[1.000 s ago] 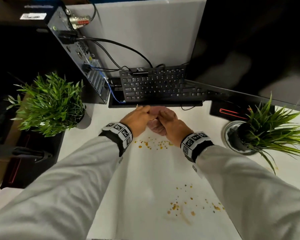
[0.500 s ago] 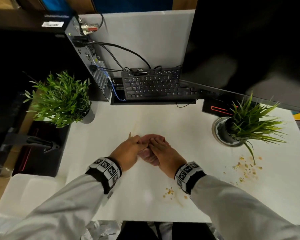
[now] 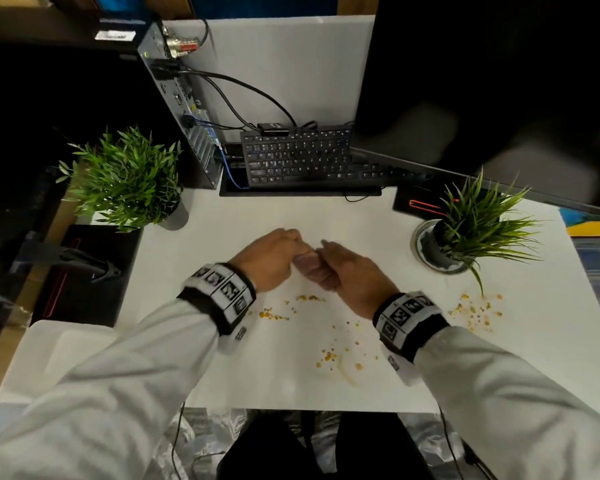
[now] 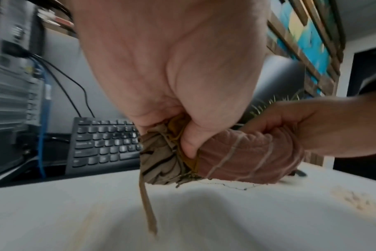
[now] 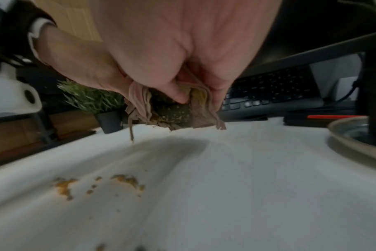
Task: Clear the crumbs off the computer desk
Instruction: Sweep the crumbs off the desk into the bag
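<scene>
Two hands: both are curled round one bunched cloth [image 3: 307, 264] over the middle of the desk [image 3: 326, 216].
Left plant [image 3: 127, 180]: it stands at the desk's left edge, beside the computer tower [image 3: 184, 109].
Left hand [image 3: 267, 259]: your fingers are closed tight on the cloth's left end; in the left wrist view your thumb [image 4: 195, 135] presses into the folds, and a frayed strip hangs from that end toward the desk.
Cloth: it is pinkish brown with pale stripes, crumpled into a roll between your two fists. It sits low over the desk; whether it touches the surface, I cannot tell.
Right hand [image 3: 347, 271]: your fingers are wrapped round the cloth's right end; the right wrist view shows a fingertip [image 5: 179, 97] tucked into the folds, where a dark speckled patch shows.
Crumbs [image 3: 309, 298]: three loose orange patches lie on the desk. One runs just on your side of the hands, between the wrists. A second lies nearer the front edge, below your right wrist. A third lies to the right, under the right plant's leaves.
Keyboard [image 3: 298, 157]: it lies at the back, well apart from the hands, under the dark monitor [image 3: 482, 81].
Right plant [image 3: 471, 226]: it stands in a round saucer, right of your right hand.
</scene>
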